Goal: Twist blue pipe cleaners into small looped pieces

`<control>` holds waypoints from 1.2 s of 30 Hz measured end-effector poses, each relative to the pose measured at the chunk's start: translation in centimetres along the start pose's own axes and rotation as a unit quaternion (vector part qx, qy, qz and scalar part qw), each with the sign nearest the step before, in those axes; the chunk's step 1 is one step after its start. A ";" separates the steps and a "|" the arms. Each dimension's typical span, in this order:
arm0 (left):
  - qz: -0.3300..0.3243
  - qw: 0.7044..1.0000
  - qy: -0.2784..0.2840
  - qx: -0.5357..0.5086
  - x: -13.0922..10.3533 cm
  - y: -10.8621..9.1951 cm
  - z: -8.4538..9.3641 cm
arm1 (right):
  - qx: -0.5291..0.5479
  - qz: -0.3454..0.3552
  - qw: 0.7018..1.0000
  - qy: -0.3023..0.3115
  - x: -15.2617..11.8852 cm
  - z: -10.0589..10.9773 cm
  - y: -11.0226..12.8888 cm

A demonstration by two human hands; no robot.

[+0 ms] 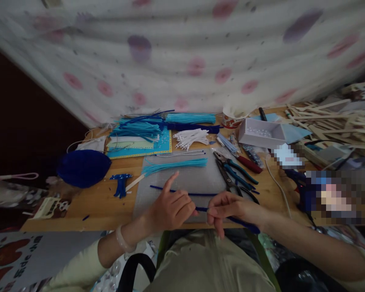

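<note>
A dark blue pipe cleaner runs between my two hands just above the table's front edge. My left hand is closed around one end, its index finger raised and the others curled. My right hand pinches the pipe cleaner a short way along, and the rest trails under my right wrist. Behind my hands, a second straight dark blue pipe cleaner lies on the grey translucent mat. Further back on the mat is a bundle of light blue pipe cleaners, near a flat wooden stick.
Pliers and dark-handled scissors lie to the right, near a white box of beads. White pipe cleaners lie at the back. On the left are a dark blue bundle and a small blue twisted piece. Wooden sticks pile up far right.
</note>
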State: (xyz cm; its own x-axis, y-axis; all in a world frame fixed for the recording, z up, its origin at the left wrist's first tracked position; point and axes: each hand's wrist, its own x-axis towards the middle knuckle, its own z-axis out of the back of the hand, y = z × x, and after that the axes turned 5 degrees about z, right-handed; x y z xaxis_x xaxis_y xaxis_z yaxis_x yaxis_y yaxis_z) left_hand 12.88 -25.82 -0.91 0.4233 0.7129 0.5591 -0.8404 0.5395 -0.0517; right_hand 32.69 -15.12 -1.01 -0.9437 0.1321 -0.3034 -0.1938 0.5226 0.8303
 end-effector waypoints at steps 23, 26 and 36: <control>0.600 0.431 0.189 -0.647 0.4 0.7 -2.0 | -0.753 0.399 0.514 -0.099 -0.7 2.5 -0.4; 0.569 0.592 0.123 -0.557 0.3 1.0 -1.1 | -0.601 0.223 0.758 -0.119 -1.1 2.8 0.5; 0.426 0.842 0.082 -0.321 -1.3 1.8 0.4 | -0.344 0.136 0.919 -0.132 -2.9 3.3 1.2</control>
State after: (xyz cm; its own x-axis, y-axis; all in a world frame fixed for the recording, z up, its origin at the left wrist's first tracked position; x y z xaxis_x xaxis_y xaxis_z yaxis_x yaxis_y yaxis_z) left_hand 10.68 -25.88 -1.42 -0.1553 0.9875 -0.0272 -0.5280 -0.1062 -0.8426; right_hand 36.08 -12.09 -0.70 -0.9017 0.4270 -0.0676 -0.1694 -0.2053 0.9639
